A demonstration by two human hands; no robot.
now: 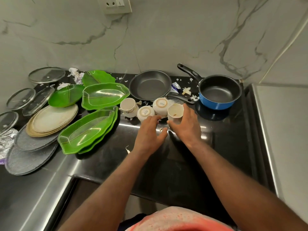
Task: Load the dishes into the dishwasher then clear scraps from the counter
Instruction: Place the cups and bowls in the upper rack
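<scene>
Left grip (149,132) spread, fingertips at an overturned white ceramic cup (145,112) on the black stone bench (175,164). Right grip (186,125) curled round an upright white ceramic cup (175,111). Judgement: lift straight up, clear of neighbouring cups; black non-stick frying pan (150,85) sits just behind them.

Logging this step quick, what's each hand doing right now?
Left hand: open, fingertips at the nearer inverted cup.
Right hand: gripping the upright cup.
</scene>
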